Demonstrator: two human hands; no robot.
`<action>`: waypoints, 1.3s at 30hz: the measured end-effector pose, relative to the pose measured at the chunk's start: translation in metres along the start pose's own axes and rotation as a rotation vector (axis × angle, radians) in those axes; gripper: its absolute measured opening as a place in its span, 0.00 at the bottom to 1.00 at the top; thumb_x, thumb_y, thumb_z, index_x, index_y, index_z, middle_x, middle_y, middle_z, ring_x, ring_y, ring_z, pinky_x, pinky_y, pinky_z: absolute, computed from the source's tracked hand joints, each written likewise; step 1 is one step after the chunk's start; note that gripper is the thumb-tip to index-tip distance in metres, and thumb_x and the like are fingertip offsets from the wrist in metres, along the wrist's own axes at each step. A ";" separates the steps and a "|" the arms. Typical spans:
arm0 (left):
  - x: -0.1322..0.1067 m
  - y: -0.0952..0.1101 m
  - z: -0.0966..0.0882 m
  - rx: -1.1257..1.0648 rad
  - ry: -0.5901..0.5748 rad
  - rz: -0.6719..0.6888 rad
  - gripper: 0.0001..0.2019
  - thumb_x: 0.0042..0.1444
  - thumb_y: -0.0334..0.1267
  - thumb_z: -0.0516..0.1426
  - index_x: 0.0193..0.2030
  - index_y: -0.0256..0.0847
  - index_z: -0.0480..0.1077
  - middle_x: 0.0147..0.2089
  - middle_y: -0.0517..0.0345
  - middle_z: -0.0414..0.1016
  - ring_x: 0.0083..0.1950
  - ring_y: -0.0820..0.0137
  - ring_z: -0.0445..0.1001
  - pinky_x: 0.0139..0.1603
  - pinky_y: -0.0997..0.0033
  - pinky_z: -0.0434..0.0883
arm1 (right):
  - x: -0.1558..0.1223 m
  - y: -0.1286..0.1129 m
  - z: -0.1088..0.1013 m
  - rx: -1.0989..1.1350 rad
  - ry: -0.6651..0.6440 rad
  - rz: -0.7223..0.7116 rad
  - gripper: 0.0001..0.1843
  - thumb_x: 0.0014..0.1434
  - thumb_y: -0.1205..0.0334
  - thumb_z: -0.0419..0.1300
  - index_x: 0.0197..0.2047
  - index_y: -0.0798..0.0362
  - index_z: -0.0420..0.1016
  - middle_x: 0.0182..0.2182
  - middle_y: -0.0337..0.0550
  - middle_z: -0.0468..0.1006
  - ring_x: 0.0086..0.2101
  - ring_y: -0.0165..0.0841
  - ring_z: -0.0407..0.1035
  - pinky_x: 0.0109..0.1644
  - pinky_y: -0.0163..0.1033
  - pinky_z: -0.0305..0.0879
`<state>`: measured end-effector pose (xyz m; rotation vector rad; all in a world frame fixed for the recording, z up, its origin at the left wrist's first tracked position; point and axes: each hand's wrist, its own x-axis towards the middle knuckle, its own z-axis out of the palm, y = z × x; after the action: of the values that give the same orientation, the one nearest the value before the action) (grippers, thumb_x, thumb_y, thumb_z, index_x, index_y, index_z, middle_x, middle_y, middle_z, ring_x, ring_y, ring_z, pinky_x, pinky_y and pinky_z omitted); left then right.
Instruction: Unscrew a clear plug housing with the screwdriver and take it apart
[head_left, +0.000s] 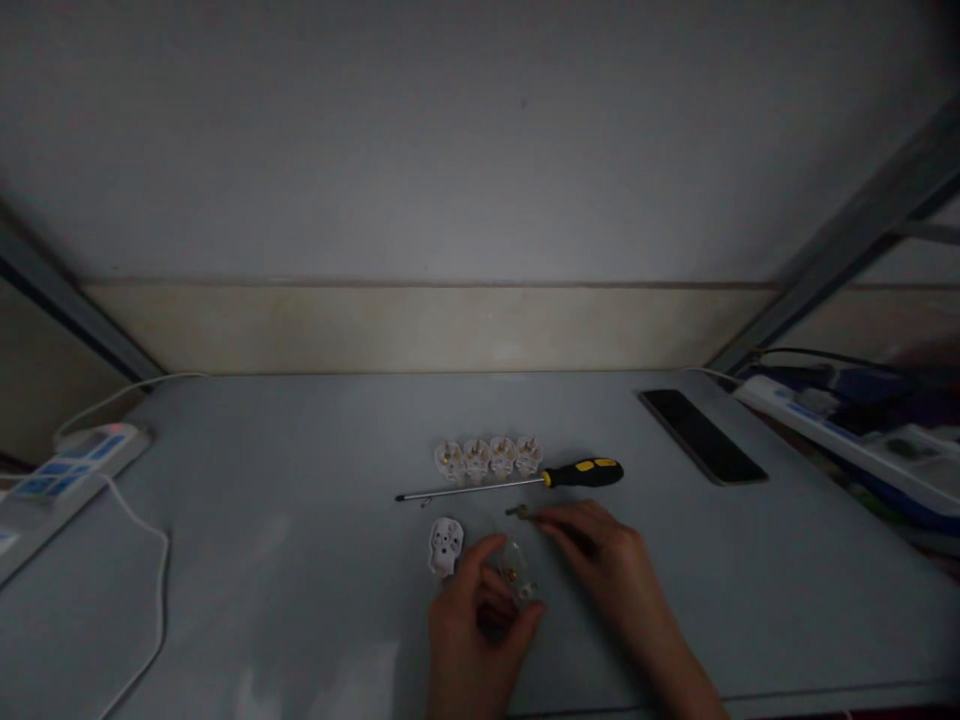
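Between the thumb and fingers of my left hand [484,625] is a clear plastic plug cover [517,570] with small brass parts showing in it. My right hand [596,550] pinches a small metal plug pin [519,512] just above and to the right of that cover. A white plug half [446,545] lies on the table to the left of my left hand. Beyond my hands is a screwdriver [510,484] with a black and yellow handle, its tip pointing left. Several plug bodies [489,457] with metal pins stand in a row behind it.
A black phone [703,436] lies at the right on the grey table [300,560]. One white power strip [67,485] with a cable is at the left edge. Another power strip [825,420] rests among clutter at the right. The wall [450,330] closes off the back.
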<state>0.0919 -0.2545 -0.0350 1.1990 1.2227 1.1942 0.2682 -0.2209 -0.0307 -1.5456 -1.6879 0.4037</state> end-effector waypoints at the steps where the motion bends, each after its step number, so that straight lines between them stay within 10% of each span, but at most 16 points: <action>1: 0.000 0.000 0.000 -0.003 0.000 0.003 0.22 0.45 0.29 0.64 0.50 0.42 0.73 0.25 0.67 0.73 0.25 0.74 0.75 0.26 0.80 0.74 | 0.000 0.000 -0.001 0.004 0.010 0.001 0.08 0.59 0.61 0.61 0.39 0.52 0.80 0.35 0.45 0.80 0.35 0.36 0.76 0.40 0.39 0.74; 12: 0.002 -0.016 -0.009 0.063 -0.135 0.136 0.26 0.48 0.27 0.65 0.56 0.44 0.71 0.30 0.64 0.78 0.28 0.73 0.77 0.30 0.79 0.76 | -0.006 -0.051 -0.012 0.145 -0.261 -0.257 0.06 0.60 0.66 0.61 0.38 0.49 0.79 0.32 0.39 0.76 0.35 0.27 0.72 0.37 0.30 0.70; 21: 0.003 -0.015 -0.008 0.142 -0.120 0.177 0.26 0.49 0.27 0.64 0.56 0.43 0.71 0.28 0.64 0.78 0.26 0.73 0.77 0.28 0.80 0.76 | 0.004 -0.049 -0.025 0.176 -0.290 -0.336 0.03 0.58 0.67 0.63 0.33 0.51 0.77 0.28 0.37 0.77 0.32 0.27 0.71 0.37 0.31 0.69; 32: 0.002 -0.018 -0.022 0.663 -0.149 0.237 0.26 0.54 0.35 0.62 0.61 0.41 0.69 0.35 0.51 0.82 0.30 0.61 0.80 0.34 0.66 0.77 | 0.003 -0.007 -0.020 0.061 -0.106 0.005 0.06 0.57 0.65 0.60 0.37 0.52 0.80 0.33 0.41 0.82 0.33 0.32 0.77 0.37 0.33 0.74; 39: -0.029 0.014 -0.032 0.377 -0.036 0.253 0.22 0.55 0.39 0.63 0.57 0.51 0.72 0.20 0.63 0.74 0.21 0.69 0.73 0.29 0.73 0.76 | -0.002 -0.011 -0.001 0.011 -0.100 0.012 0.08 0.58 0.63 0.58 0.35 0.51 0.79 0.32 0.42 0.78 0.32 0.31 0.74 0.36 0.35 0.71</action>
<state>0.0599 -0.2829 -0.0206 1.6882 1.3366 1.1459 0.2612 -0.2259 -0.0229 -1.5511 -1.7496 0.5032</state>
